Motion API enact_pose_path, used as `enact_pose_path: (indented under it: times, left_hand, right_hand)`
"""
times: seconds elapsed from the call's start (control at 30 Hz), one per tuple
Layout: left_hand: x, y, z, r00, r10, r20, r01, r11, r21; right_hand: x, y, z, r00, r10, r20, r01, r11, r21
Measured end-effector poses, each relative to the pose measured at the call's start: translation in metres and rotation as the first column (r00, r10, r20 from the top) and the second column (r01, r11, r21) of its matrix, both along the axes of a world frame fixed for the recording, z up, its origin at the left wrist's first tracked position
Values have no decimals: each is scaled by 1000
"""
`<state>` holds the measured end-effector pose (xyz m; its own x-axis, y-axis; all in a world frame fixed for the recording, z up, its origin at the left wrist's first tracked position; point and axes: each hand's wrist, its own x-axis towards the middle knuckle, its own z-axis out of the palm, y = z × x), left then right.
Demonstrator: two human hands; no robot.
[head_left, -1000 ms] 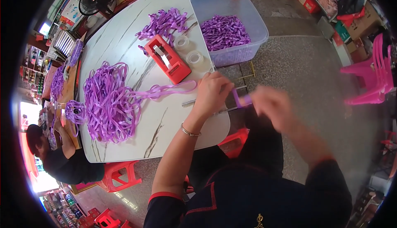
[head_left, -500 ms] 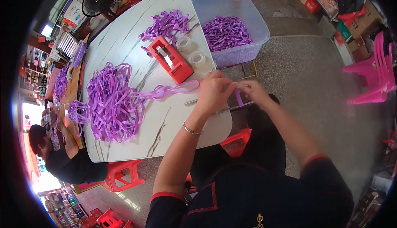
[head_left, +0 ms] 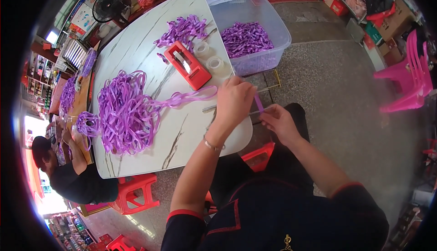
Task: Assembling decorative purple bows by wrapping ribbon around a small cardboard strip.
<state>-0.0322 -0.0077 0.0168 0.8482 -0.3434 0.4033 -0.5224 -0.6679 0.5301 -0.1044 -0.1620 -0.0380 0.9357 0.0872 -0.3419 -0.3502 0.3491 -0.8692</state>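
A short purple ribbon [head_left: 258,102] stretches between my hands, just off the table's right edge. My left hand [head_left: 235,97] is closed on its upper end, the fingertips partly hidden. My right hand [head_left: 278,121] pinches the lower end between thumb and finger. Left of my left hand, a looped purple strand [head_left: 191,97] runs across the table to a big tangled heap of ribbon [head_left: 125,114]. A thin metallic thing [head_left: 209,109], mostly covered, lies by my left wrist.
On the marbled white table [head_left: 150,162] stand a red tape dispenser [head_left: 193,74], two clear tape rolls [head_left: 214,63] and a pile of short ribbon pieces [head_left: 182,30]. Past its right edge, a clear plastic bin [head_left: 261,64] holds many more. At far left sits another person [head_left: 77,178].
My hands have moved apart. The right hand has come down and toward me, drawing the ribbon out between them; the left hand has shifted slightly.
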Motion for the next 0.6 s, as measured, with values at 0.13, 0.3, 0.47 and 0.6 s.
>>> enact_pose_path:
  times: [0.13, 0.3, 0.47, 0.6]
  left_hand:
    - [-62, 1, 12, 752, -217, -622, -147, 865, -480]
    - [-110, -2, 13, 413, -391, -822, -426, 715, -554]
    - [-90, -5, -4, 194, -907, -373, -798, 75, -598]
    - [-86, -7, -9, 205, -945, -257, -843, -36, -537]
  right_hand:
    - [0, -4, 3, 997, 31, -64, -29, 999, 41]
    - [1, -9, 6, 993, 86, -84, -88, 996, -17]
    - [3, -8, 10, 991, 130, -39, -133, 989, -61]
    - [14, -23, 39, 902, 428, -54, -429, 881, -201]
